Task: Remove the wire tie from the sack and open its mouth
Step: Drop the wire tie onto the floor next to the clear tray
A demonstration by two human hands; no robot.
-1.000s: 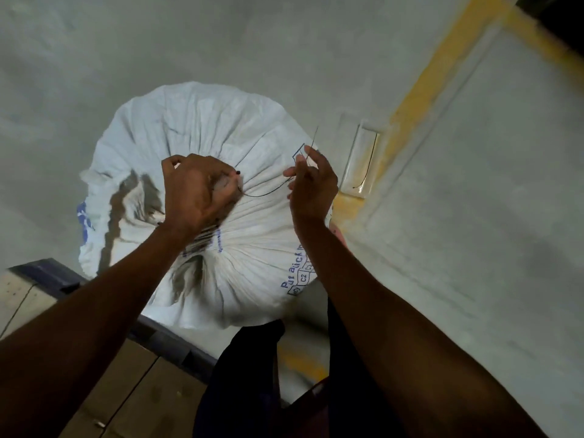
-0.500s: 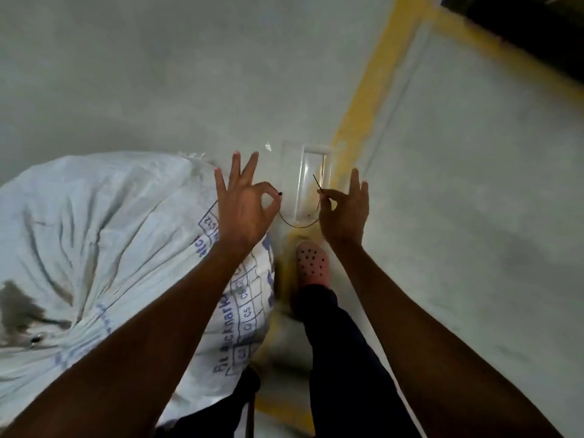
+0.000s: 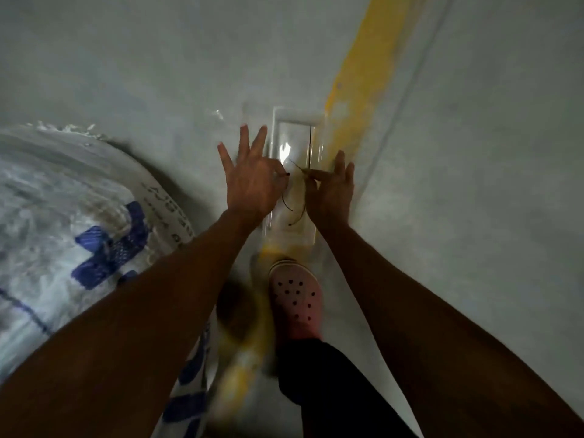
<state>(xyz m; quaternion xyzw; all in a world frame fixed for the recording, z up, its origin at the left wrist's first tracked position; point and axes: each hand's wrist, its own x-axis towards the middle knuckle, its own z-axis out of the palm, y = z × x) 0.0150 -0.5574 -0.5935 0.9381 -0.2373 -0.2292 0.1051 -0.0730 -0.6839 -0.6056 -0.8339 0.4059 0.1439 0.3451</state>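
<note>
A thin dark wire tie (image 3: 295,203) hangs in a loop between my two hands, off the sack. My left hand (image 3: 251,181) pinches one end with thumb and forefinger, its other fingers spread. My right hand (image 3: 331,188) pinches the other end. Both hands hover over a clear plastic tray (image 3: 290,128) on the floor, which holds another straight wire (image 3: 311,143). The white woven sack (image 3: 72,216) with blue print lies at the left, blurred; its mouth is out of view.
The grey concrete floor (image 3: 474,184) has a yellow painted line (image 3: 363,67) running beside the tray. My foot in a pink perforated clog (image 3: 297,298) stands just below the tray, with a dark trouser leg behind it.
The wire came off the sack's gathered neck. Both hands carried it right and away from the sack, down over the clear tray. The view swung toward the floor.
</note>
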